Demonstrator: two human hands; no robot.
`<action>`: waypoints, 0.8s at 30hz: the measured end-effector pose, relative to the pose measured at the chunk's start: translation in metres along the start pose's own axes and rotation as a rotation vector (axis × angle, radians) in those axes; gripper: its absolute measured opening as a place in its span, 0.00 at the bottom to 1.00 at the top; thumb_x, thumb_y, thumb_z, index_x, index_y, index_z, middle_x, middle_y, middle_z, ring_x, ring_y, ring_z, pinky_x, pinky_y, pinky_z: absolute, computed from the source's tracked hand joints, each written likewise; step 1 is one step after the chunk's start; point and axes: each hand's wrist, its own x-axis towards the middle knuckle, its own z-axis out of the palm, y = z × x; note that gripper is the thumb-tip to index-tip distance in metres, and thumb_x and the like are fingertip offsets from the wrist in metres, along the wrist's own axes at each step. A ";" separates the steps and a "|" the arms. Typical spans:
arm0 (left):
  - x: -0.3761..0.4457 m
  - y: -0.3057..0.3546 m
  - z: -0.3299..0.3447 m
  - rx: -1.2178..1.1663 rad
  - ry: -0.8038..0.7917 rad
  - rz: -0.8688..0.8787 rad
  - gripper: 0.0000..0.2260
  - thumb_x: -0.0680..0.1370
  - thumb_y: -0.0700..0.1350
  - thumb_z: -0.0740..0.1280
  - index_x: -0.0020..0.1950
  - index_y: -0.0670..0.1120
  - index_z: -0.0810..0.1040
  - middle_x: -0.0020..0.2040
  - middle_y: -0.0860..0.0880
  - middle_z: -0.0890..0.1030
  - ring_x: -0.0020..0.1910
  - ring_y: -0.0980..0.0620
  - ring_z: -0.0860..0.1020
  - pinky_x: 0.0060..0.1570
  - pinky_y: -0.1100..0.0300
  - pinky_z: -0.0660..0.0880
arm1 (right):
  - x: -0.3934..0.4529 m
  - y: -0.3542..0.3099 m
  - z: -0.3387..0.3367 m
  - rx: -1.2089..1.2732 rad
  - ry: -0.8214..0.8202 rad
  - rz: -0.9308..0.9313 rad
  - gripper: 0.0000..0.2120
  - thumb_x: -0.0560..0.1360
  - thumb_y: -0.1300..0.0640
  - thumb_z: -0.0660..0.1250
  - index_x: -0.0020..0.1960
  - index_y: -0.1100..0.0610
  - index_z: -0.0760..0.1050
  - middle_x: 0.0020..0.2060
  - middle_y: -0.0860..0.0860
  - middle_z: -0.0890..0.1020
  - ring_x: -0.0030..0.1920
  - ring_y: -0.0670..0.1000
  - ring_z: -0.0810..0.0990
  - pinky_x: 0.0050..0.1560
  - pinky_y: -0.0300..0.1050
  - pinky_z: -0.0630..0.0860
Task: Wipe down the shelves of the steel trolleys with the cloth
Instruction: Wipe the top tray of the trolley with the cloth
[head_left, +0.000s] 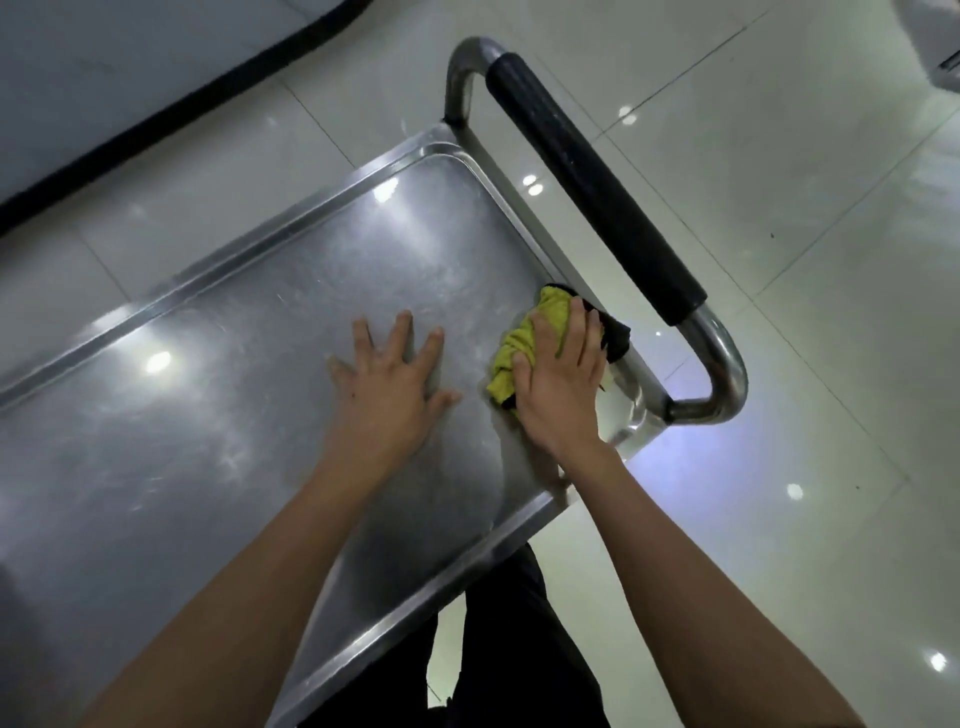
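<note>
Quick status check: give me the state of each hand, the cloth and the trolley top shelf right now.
left hand: flat on the shelf, fingers spread, holding nothing.
right hand: pressing the cloth down.
cloth: bunched, yellow and black, near the handle-end edge.
top shelf: bare steel, smeary streaks visible.
handle: untouched.

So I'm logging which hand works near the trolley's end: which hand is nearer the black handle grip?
Right. The right hand presses the cloth at the shelf edge just below the black handle grip; the left hand lies flat farther in.
</note>
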 end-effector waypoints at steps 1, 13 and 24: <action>0.001 0.001 -0.001 -0.002 -0.013 -0.010 0.34 0.77 0.70 0.59 0.79 0.61 0.53 0.81 0.49 0.48 0.77 0.31 0.47 0.64 0.24 0.60 | 0.016 -0.009 0.003 0.001 -0.005 -0.030 0.23 0.82 0.46 0.52 0.75 0.50 0.59 0.79 0.55 0.45 0.79 0.60 0.42 0.76 0.66 0.49; -0.002 0.001 0.012 0.000 0.037 -0.043 0.37 0.77 0.71 0.55 0.81 0.55 0.54 0.82 0.48 0.52 0.79 0.31 0.50 0.64 0.22 0.60 | 0.199 -0.156 0.027 -0.013 -0.106 -0.313 0.24 0.82 0.45 0.53 0.76 0.49 0.59 0.79 0.59 0.47 0.78 0.64 0.44 0.75 0.67 0.47; 0.001 -0.001 0.005 -0.011 -0.029 -0.083 0.37 0.77 0.71 0.54 0.81 0.57 0.49 0.83 0.51 0.46 0.80 0.34 0.44 0.67 0.26 0.56 | 0.176 -0.126 0.008 -0.036 -0.118 -0.426 0.23 0.81 0.44 0.54 0.74 0.50 0.63 0.79 0.57 0.52 0.78 0.61 0.50 0.74 0.62 0.54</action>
